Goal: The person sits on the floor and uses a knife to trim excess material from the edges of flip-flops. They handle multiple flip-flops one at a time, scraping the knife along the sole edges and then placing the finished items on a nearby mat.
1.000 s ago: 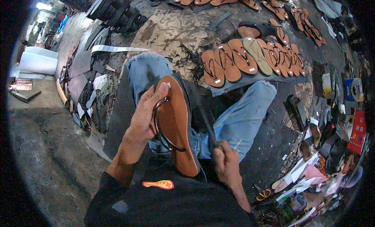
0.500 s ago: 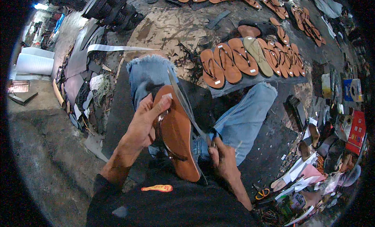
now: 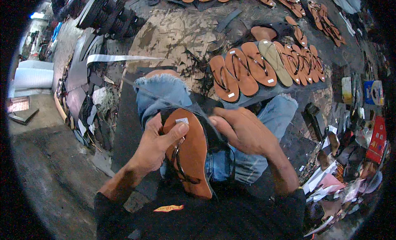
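Observation:
My left hand [image 3: 159,143] is closed round the left edge of a brown flip-flop [image 3: 190,145], its thumb pressed on top near a small white label. The sandal has a dark shiny thong strap and a dark sole, and lies over my lap with the toe end away from me. At its right edge, near the toe, my right hand [image 3: 247,130] is closed on a long, thin grey blade-like piece [image 3: 165,100], blurred and slanting up to the left across the toe. Its fingers are partly hidden. A dark thin strip [image 3: 233,161] hangs below the right hand.
A row of finished brown flip-flops with one olive one [image 3: 275,63] lies beyond my right knee [image 3: 280,112]. More sandals lie at the far edge. Scraps and paper [image 3: 324,178] pile up on the right; black soles [image 3: 111,17] are stacked at far left.
My right hand has moved up and forward from beside the sandal's middle to its toe end. The grey piece now slants left across the toe. The left hand still grips the flip-flop, slightly nearer me.

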